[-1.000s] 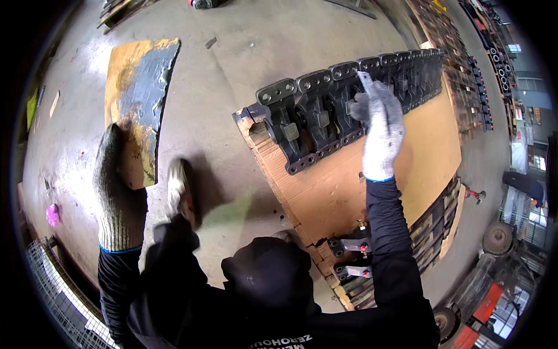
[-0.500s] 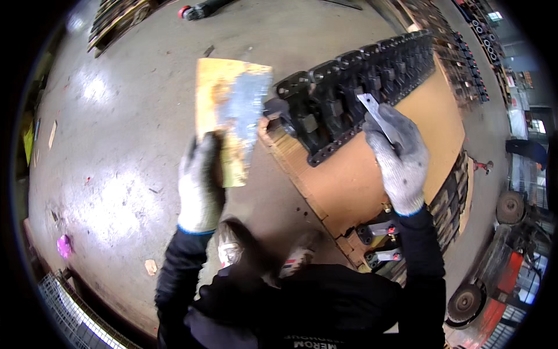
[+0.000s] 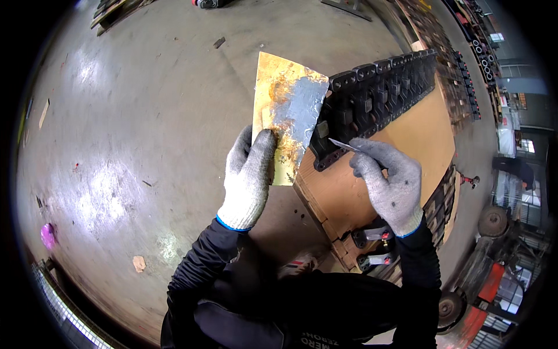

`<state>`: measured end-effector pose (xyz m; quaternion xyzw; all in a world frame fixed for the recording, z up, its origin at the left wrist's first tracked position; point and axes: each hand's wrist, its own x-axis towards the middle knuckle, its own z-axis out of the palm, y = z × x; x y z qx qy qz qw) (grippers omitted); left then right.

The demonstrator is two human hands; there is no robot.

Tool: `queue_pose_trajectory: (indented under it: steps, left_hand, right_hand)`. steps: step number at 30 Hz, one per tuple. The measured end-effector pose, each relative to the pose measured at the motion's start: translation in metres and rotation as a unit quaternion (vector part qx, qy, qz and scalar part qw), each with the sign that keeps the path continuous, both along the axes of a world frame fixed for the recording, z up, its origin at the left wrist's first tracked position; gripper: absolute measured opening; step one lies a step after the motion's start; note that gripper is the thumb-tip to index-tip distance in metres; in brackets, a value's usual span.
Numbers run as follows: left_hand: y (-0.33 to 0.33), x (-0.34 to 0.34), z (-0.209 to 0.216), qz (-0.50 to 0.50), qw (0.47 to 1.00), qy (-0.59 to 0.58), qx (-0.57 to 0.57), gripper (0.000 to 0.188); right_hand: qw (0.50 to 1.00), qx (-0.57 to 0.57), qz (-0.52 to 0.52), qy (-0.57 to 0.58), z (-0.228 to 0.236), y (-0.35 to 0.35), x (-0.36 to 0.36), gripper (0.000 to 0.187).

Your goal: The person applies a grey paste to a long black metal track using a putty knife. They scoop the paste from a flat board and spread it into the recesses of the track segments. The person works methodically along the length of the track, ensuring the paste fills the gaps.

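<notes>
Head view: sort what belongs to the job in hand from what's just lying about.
In the job:
- smeared board, in left hand
- thin metal strip, in right hand
- probably black metal links

Apparently lying about:
- pink object
- pale strip
- tan scrap

You stand on a grey concrete floor [image 3: 174,110], white glare [image 3: 100,200] pooled to your left. A wooden pallet [image 3: 108,13] lies ahead-left; rightward stand a red-panelled vehicle [image 3: 492,281] and, blurred, what may be windows [image 3: 526,146].
</notes>
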<state>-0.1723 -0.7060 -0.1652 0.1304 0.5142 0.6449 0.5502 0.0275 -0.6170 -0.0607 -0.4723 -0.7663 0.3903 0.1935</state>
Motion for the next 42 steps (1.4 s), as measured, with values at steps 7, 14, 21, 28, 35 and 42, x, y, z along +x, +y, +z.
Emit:
queue_pose_trajectory:
  steps: [7, 14, 21, 28, 35, 42]
  left_hand:
    - [-0.002, -0.002, 0.019, 0.032, 0.996, 0.083, -0.016, 0.036]
    - [-0.002, -0.002, 0.025, 0.027, 0.995, 0.100, -0.011, 0.035]
    - [-0.004, 0.001, 0.022, 0.012, 0.991, 0.132, 0.004, 0.036]
    - [-0.005, 0.003, 0.019, 0.006, 0.993, 0.118, 0.016, 0.036]
    - [-0.007, 0.000, 0.017, -0.008, 0.996, 0.092, -0.007, 0.043]
    - [-0.009, 0.002, 0.019, 0.039, 0.999, 0.033, -0.001, 0.041]
  right_hand:
    - [0.995, 0.046, 0.089, 0.000, -0.006, 0.001, -0.020, 0.019]
    - [0.990, 0.080, 0.111, -0.020, -0.013, -0.001, -0.019, 0.019]
    - [0.992, 0.051, 0.112, -0.020, -0.016, -0.005, -0.014, 0.018]
    - [0.990, 0.014, 0.134, -0.029, -0.019, -0.006, -0.009, 0.020]
    - [0.965, -0.251, 0.009, 0.080, -0.009, -0.007, -0.007, 0.021]
    - [0.970, -0.200, -0.077, 0.112, -0.009, 0.000, 0.007, 0.029]
